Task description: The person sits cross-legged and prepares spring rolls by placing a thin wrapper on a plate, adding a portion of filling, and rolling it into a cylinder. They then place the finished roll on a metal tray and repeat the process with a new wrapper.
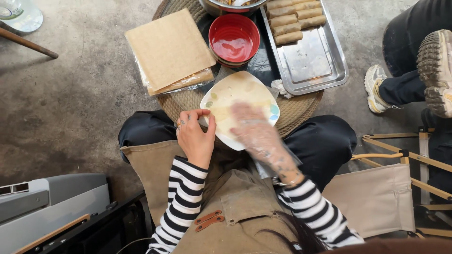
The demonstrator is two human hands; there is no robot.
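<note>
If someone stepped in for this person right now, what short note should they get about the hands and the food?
Left hand: bare, pinching the near-left edge of the wrapper on the white plate.
Right hand: in a clear glove, blurred, over the wrapper.
Wrapper stack is far left; red bowl is behind the plate.
Done: several rolls lie on the steel tray.
Left: this wrapper lies flat, no filling visible on it.

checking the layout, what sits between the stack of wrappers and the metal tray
In the head view, a red bowl sits between the stack of wrappers and the metal tray.
</note>
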